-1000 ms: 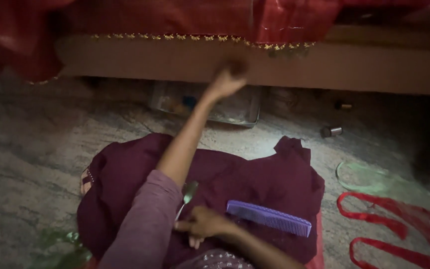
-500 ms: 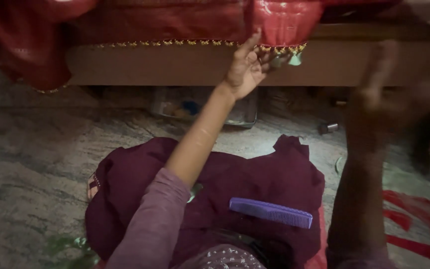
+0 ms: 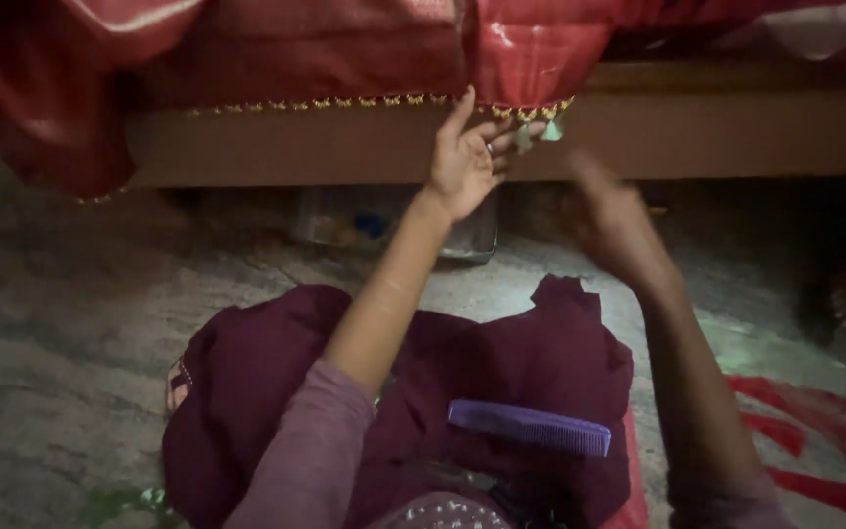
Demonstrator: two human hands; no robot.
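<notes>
Comb (image 3: 529, 428), purple and flat, lies nearest the viewer on a maroon garment (image 3: 501, 362) spread over the floor (image 3: 70, 323); no hand touches it. A green patch (image 3: 115, 504) shows on the floor at lower left, and a red patterned cloth (image 3: 815, 431) lies on the floor to the right of the garment.

Left hand (image 3: 467, 157) is raised to the hanging edge of the red cloth (image 3: 511, 59), fingers spread and released, fingertips at the gold trim (image 3: 374, 100) and just beside a small green tassel (image 3: 540, 129); whether they pinch the hem cannot be told. Right hand (image 3: 611, 211) is in the air a little lower and to the right, too blurred for its state to be read; it appears to grasp nothing.

The cloth drapes from the bed (image 3: 717, 137) over its wooden rail. Judged from its folds and sheen, it is thin, light, soft and somewhat slippery; it would sag wherever it is unsupported. The trimmed hem is the firmest place to take hold, pinched between thumb and fingers on either side of the tassel; the tassel itself looks delicate and a poor thing to pull on.

A clear container (image 3: 394, 220) stands in the shadow under the bed, behind the left hand.

Compared with half a second ago: the left hand remains at the hem, now with fingers opened wider; the right hand has swung inward from the far right toward the left hand. The comb and garment lie unchanged.
</notes>
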